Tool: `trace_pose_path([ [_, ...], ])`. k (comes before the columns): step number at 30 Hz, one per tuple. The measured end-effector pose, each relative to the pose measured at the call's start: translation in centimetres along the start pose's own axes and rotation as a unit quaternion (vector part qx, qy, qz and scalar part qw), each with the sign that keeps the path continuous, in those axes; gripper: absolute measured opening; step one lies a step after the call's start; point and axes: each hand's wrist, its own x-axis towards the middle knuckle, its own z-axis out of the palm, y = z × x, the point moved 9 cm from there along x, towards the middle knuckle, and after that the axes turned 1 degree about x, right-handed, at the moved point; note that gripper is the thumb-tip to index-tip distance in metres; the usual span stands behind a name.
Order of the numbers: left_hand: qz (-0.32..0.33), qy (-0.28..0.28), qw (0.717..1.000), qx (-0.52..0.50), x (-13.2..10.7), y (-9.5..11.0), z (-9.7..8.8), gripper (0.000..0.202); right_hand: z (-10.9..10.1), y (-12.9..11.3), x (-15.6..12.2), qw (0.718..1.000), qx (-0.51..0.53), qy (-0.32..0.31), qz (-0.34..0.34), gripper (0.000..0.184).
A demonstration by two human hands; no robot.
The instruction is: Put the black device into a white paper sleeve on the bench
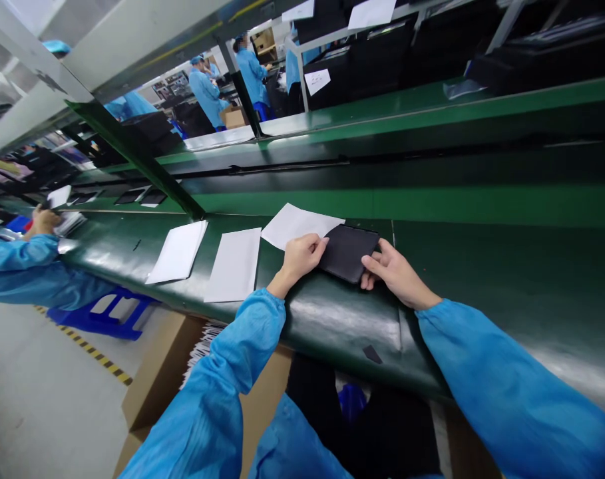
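Far left, the view is being filled by a co-worker's blue sleeve (17, 263), with a blue plastic stool (82, 319) being half hidden beneath it. Rightward now, an open cardboard box (152, 372) is being partly covered by the person's own left sleeve (219, 362), and a row of white papers (202, 349) is being held on edge inside. Up on the green table (482, 266), a slanted white paper stack (178, 251) is being followed by a second white stack (233, 266), well apart from the action.

Then a loose white sheet (297, 226), and here things are being crowded: its right end is being met by the black flat case (348, 253), though which is being overlapped cannot be told. The left edge of that case is being pinched, it seems, by the left hand (305, 255), its fingers being kept narrow and curled. The case is being spanned between both hands, equally near, its long axis seemingly being pointed away from the body. At its right edge, a firm grip is being taken by the right hand (392, 269), thumb on top. Nearer the body, a small black scrap (372, 354) is being carried by the table's rounded front edge.
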Motion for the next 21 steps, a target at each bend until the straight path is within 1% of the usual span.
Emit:
trace_pose_path([
  [4, 0.052, 0.012, 0.998, -0.017, -0.3, 1.8, -0.2, 0.061, 0.6, 0.3, -0.2, 0.997, 0.011, -0.069, 0.021, 0.093],
  [6, 0.086, 0.010, 0.996, -0.028, -0.6, 3.0, 0.0, 0.061, 0.9, 0.8, -0.3, 0.995, 0.012, -0.096, 0.038, 0.090],
  [8, 0.119, 0.000, 0.992, -0.036, -0.9, 4.2, 0.3, 0.061, 1.1, 1.4, -0.4, 0.992, 0.004, -0.113, 0.059, 0.086],
  [10, 0.143, -0.018, 0.989, -0.042, -1.3, 5.0, 0.8, 0.062, 1.2, 1.9, -0.5, 0.990, -0.012, -0.115, 0.078, 0.081],
  [13, 0.133, -0.060, 0.988, -0.041, -1.7, 5.5, 1.6, 0.064, 1.0, 2.1, -0.4, 0.993, -0.042, -0.076, 0.085, 0.076],
  [16, 0.115, -0.110, 0.986, -0.046, -2.3, 5.8, 2.6, 0.065, 0.2, 1.5, -0.3, 0.995, -0.078, 0.005, 0.060, 0.078],
  [19, 0.136, -0.143, 0.978, -0.062, -3.1, 7.0, 3.4, 0.065, -0.6, 0.8, -0.5, 0.990, -0.109, 0.083, 0.029, 0.080],
  [21, 0.152, -0.150, 0.974, -0.074, -3.5, 7.6, 3.7, 0.065, -0.8, 0.5, -0.6, 0.987, -0.117, 0.107, 0.012, 0.079],
])
